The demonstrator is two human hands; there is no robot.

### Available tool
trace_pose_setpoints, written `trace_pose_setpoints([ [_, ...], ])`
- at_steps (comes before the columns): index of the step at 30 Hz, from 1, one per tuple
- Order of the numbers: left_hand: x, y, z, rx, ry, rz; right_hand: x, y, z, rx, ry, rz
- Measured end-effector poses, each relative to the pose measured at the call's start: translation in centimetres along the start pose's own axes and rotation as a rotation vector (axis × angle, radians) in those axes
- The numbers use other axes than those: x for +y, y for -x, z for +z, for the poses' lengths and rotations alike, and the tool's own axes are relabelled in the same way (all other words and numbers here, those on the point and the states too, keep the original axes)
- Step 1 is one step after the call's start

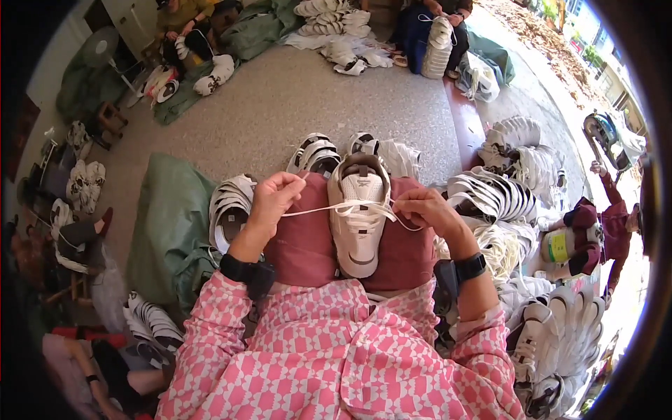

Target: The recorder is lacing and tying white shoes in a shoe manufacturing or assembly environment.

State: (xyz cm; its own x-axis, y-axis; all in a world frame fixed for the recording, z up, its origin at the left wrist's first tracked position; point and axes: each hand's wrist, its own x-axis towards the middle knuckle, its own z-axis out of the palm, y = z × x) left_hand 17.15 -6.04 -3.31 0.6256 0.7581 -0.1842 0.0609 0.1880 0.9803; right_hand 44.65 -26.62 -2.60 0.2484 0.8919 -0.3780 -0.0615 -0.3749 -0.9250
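Note:
A white sneaker (358,241) with a dark lining rests on my lap between my maroon-clad thighs, its toe toward me. A pale shoelace (311,210) crosses its upper at the middle. To the left of the sneaker, my left hand (275,201) is closed in a pinch on one side of the lace, which stretches across to the shoe. My right hand (425,210) pinches the lace close beside the sneaker's right side, and a loose length loops down below those fingers.
Stacked white shoe uppers (490,196) pile up on my right, with a bundle of laces (500,245). More uppers (231,210) and a green sack (168,217) lie on my left. Other sneakers (315,154) stand beyond my knees. Several people work around the floor (280,101).

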Motion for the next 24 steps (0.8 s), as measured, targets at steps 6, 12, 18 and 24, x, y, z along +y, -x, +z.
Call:
trace_pose_setpoints([
  [6,-1.6,-0.2,3.7,-0.049,-0.297,0.284,-0.1,-0.5,-0.1,-0.016,-0.120,0.002],
  [12,-1.5,0.3,4.2,-0.104,-0.477,0.429,-0.3,0.1,0.0,-0.034,-0.133,-0.002],
  [18,-1.9,0.5,4.2,-0.131,-0.493,0.432,-0.3,-0.2,0.5,0.038,-0.029,0.011],
  [24,-2.6,0.2,4.6,-0.098,-0.463,0.443,-0.7,-0.2,2.1,0.086,0.088,-0.054],
])
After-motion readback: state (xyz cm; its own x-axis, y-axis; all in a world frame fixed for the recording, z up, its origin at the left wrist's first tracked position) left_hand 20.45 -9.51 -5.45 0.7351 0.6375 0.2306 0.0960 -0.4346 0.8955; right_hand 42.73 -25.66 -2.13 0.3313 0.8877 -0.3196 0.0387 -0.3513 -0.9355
